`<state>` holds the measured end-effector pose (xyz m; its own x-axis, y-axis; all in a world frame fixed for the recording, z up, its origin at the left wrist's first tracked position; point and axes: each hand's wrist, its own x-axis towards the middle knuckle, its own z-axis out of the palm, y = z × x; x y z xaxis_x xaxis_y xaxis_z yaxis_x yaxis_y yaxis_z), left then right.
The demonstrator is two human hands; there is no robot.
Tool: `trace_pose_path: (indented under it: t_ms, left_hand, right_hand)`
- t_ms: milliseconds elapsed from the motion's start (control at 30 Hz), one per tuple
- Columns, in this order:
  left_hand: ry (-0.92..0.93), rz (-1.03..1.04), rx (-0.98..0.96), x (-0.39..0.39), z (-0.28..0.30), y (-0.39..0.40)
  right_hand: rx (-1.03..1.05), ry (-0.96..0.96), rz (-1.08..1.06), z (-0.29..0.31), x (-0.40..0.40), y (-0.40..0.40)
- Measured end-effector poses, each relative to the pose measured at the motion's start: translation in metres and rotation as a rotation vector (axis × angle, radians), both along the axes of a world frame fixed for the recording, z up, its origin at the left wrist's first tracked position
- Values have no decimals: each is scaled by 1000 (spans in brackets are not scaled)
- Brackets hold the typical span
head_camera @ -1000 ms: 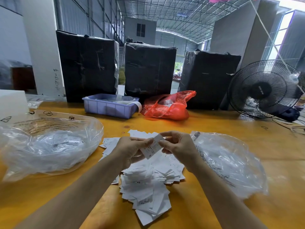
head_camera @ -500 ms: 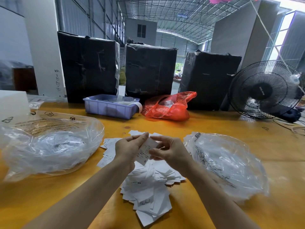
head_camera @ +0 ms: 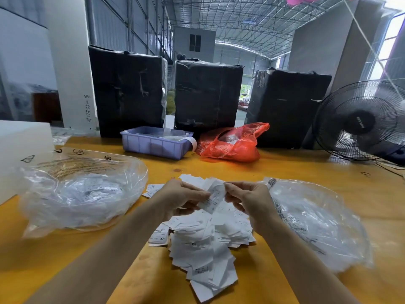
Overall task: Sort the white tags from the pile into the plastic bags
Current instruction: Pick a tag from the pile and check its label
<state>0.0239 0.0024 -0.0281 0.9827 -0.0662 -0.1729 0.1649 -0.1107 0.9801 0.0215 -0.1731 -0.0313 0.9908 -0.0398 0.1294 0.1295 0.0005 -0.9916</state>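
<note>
Warehouse bay, yellow desk (head_camera: 285, 170). My left hand (head_camera: 182, 197) and right hand (head_camera: 248, 199) both pinch one tag (head_camera: 213, 199), held above pile (head_camera: 206, 244) at desk's near-middle. Tag likely light, thin, floppy; take by edges with fingertips, easy to crease or drop. "S" printed near its lower end. Two clear bags: left bag (head_camera: 81, 189) near left edge, right bag (head_camera: 315, 220) toward right edge, both holding tags. Pile: dozens, too many to count.

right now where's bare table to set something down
Bare wood lies between the red bag and the tag pile, and along the near edge left of the pile. Crowded: between the two clear bags.
</note>
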Motion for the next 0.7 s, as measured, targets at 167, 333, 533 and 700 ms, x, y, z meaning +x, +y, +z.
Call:
trace_pose_path:
  t_ms: [167, 333, 533, 700]
  left_hand:
    - [-126, 150, 73, 5, 11, 23]
    - [-400, 632, 450, 13, 26, 101]
    - [-208, 872, 857, 8, 13, 176]
    - [-123, 808, 1086, 12, 2, 169]
  right_hand:
    - [-44, -223, -110, 7, 0, -10]
    - [-471, -536, -516, 19, 15, -65]
    - [-984, 90, -478, -6, 38, -134]
    - [-1186, 229, -391, -17, 24, -132]
